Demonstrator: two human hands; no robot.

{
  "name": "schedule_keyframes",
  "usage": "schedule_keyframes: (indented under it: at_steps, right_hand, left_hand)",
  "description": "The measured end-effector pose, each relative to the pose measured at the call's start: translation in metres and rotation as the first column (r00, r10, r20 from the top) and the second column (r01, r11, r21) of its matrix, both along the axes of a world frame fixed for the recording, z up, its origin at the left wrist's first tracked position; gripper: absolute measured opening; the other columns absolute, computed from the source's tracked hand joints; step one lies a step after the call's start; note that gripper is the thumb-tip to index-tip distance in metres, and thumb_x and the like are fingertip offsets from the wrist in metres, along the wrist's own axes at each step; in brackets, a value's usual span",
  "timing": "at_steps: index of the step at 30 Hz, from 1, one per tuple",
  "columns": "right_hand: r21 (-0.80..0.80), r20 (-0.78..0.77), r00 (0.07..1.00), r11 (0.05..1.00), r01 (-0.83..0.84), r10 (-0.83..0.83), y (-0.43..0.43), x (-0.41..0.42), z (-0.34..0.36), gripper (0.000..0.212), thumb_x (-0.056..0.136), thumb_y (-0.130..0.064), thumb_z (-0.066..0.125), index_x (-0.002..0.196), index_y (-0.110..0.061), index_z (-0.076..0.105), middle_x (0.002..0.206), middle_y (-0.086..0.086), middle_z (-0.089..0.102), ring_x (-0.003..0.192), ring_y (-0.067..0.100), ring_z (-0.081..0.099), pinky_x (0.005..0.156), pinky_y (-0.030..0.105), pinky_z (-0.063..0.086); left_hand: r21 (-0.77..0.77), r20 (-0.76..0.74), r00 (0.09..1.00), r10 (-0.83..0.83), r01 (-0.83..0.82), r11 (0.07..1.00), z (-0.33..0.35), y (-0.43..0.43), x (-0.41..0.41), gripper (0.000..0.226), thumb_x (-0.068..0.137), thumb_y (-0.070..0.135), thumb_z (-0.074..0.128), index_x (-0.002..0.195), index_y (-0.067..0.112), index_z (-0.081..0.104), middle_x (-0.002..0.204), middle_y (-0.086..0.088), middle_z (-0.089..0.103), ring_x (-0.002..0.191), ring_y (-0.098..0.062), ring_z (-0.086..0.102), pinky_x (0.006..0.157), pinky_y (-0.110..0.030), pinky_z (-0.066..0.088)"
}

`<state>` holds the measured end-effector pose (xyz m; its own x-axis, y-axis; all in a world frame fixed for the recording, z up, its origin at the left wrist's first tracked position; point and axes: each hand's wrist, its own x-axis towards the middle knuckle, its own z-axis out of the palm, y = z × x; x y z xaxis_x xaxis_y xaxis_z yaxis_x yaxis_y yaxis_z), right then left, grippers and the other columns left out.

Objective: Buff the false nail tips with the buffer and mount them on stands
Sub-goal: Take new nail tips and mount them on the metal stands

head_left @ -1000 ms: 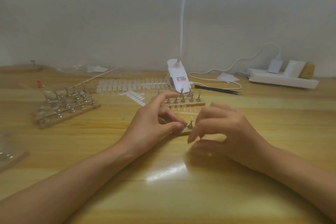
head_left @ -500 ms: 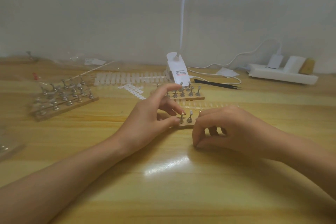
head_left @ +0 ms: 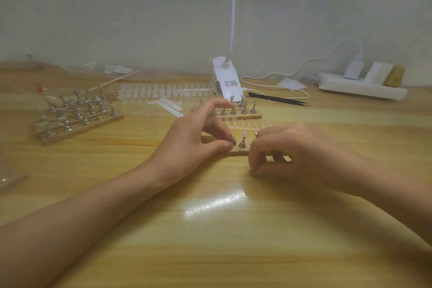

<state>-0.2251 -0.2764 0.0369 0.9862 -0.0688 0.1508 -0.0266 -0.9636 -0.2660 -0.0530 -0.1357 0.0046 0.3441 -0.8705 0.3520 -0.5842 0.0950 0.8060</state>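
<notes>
On the white lamp base (head_left: pixel 225 82), at the far middle of the wood table (head_left: pixel 210 229), sits a sticker w/ red & dark print, too small to read. A power strip (head_left: pixel 362 90) lies far right w/ plugs in it.

L hand (head_left: pixel 194 140): the thumb tip touches the left end of the small wood base (head_left: pixel 236 152), near the middle of the table. The other fingers curl in just behind that end, by a gold-top stand (head_left: pixel 232 135), so thumb & fingers pinch the base end. The pointer finger (head_left: pixel 217 101) sticks up, bent, touching nothing.

R hand (head_left: pixel 304 154): just right of the small wood base, fingers curled down & pressed close, tips (head_left: pixel 254 172) on the table. Can't tell if it holds a thing.

One silver stand (head_left: pixel 242 141) stands up on the base btw the hands, w/ a pale tip on top. Clear nail tips (head_left: pixel 243 124) lie in a row just behind. Farther back is a 2nd base (head_left: pixel 240 114) w/ more stands. A long row of tips (head_left: pixel 163 90) lies left of the lamp base, & a big base of stands (head_left: pixel 79 121) sits at the left.
</notes>
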Motion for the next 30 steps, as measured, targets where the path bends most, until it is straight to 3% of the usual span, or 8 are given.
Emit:
schedule_keyframes:
  at_steps: [4, 8, 10, 15, 18, 22, 27, 30]
  right_hand:
    - [-0.071, 0.017, 1.0, 0.997, 0.014, -0.013, 0.004, -0.001, -0.001, 0.013, 0.084, -0.031, 0.074, 0.085, -0.036, 0.062, 0.081, -0.026, 0.057, 0.071, 0.001, 0.053, 0.06, 0.03, 0.047]
    - [0.086, 0.034, 0.999, 0.996, -0.014, 0.011, 0.003, 0.001, -0.004, 0.014, 0.081, -0.043, 0.071, 0.092, -0.038, 0.063, 0.087, -0.022, 0.062, 0.073, 0.004, 0.057, 0.062, 0.029, 0.05]
    - [0.107, 0.016, 0.999, 0.994, -0.033, 0.031, 0.001, 0.001, -0.006, 0.013, 0.082, -0.038, 0.075, 0.091, -0.037, 0.065, 0.087, -0.02, 0.062, 0.073, 0.005, 0.057, 0.062, 0.027, 0.05]
    - [0.296, -0.09, 0.984, 0.947, -0.122, 0.155, -0.001, -0.003, 0.003, 0.012, 0.084, -0.034, 0.078, 0.087, -0.038, 0.068, 0.084, -0.017, 0.067, 0.069, 0.007, 0.057, 0.059, 0.006, 0.038]
    - [0.361, -0.175, 0.963, 0.923, -0.131, 0.205, 0.004, -0.003, 0.0, 0.02, 0.078, -0.031, 0.084, 0.086, -0.038, 0.067, 0.081, -0.019, 0.063, 0.068, 0.004, 0.056, 0.061, 0.006, 0.038]
    - [0.398, -0.17, 0.969, 0.912, -0.099, 0.179, 0.006, -0.001, -0.005, 0.017, 0.082, -0.022, 0.082, 0.082, -0.032, 0.068, 0.078, -0.024, 0.06, 0.068, 0.003, 0.055, 0.063, 0.007, 0.039]
    - [0.531, -0.061, 0.989, 0.844, -0.08, 0.132, 0.011, -0.002, -0.002, 0.016, 0.083, -0.01, 0.08, 0.081, -0.017, 0.066, 0.079, -0.017, 0.065, 0.058, 0.008, 0.06, 0.055, 0.014, 0.045]
    - [0.608, 0.172, 0.985, 0.785, -0.119, 0.016, 0.019, -0.001, 0.004, 0.014, 0.081, -0.013, 0.08, 0.08, -0.01, 0.066, 0.072, -0.015, 0.065, 0.055, 0.007, 0.06, 0.043, 0.017, 0.043]
  left_hand:
    - [-0.035, 0.035, 0.998, 0.045, -0.044, 0.998, 0.002, 0.004, -0.001, 0.057, 0.084, 0.01, 0.075, 0.131, 0.028, 0.049, 0.104, 0.012, 0.067, 0.099, -0.006, 0.063, 0.071, -0.024, 0.054]
    - [-0.158, 0.149, 0.98, 0.128, -0.105, 0.982, 0.007, 0.01, -0.003, 0.039, 0.089, 0.009, 0.066, 0.123, 0.024, 0.054, 0.103, 0.011, 0.061, 0.097, -0.012, 0.058, 0.07, -0.013, 0.04]
    - [-0.187, 0.13, 0.982, 0.137, -0.111, 0.976, 0.008, 0.012, -0.004, 0.033, 0.091, 0.007, 0.064, 0.118, 0.024, 0.056, 0.1, 0.01, 0.06, 0.092, -0.012, 0.059, 0.068, -0.015, 0.039]
    - [-0.219, 0.096, 0.989, 0.114, -0.091, 0.972, 0.01, 0.013, -0.007, 0.026, 0.093, 0.004, 0.06, 0.112, 0.023, 0.059, 0.097, 0.008, 0.062, 0.088, -0.014, 0.06, 0.062, -0.034, 0.046]
    - [-0.221, 0.092, 0.99, 0.104, -0.081, 0.972, 0.01, 0.013, -0.008, 0.026, 0.093, 0.002, 0.059, 0.11, 0.023, 0.06, 0.096, 0.009, 0.063, 0.088, -0.014, 0.06, 0.063, -0.036, 0.047]
    - [-0.213, 0.108, 0.991, 0.078, -0.053, 0.975, 0.01, 0.014, -0.009, 0.028, 0.092, -0.001, 0.058, 0.107, 0.022, 0.061, 0.093, 0.011, 0.063, 0.087, -0.015, 0.06, 0.062, -0.038, 0.047]
    - [-0.223, 0.118, 0.993, 0.011, 0.016, 0.975, 0.01, 0.016, -0.013, 0.018, 0.093, 0.009, 0.059, 0.103, 0.022, 0.063, 0.092, 0.008, 0.065, 0.087, -0.019, 0.064, 0.06, -0.035, 0.05]
    - [-0.164, -0.016, 0.995, -0.097, 0.093, 0.982, 0.011, 0.015, -0.017, 0.009, 0.091, 0.022, 0.063, 0.099, 0.018, 0.065, 0.089, 0.007, 0.067, 0.08, -0.013, 0.067, 0.056, -0.027, 0.048]
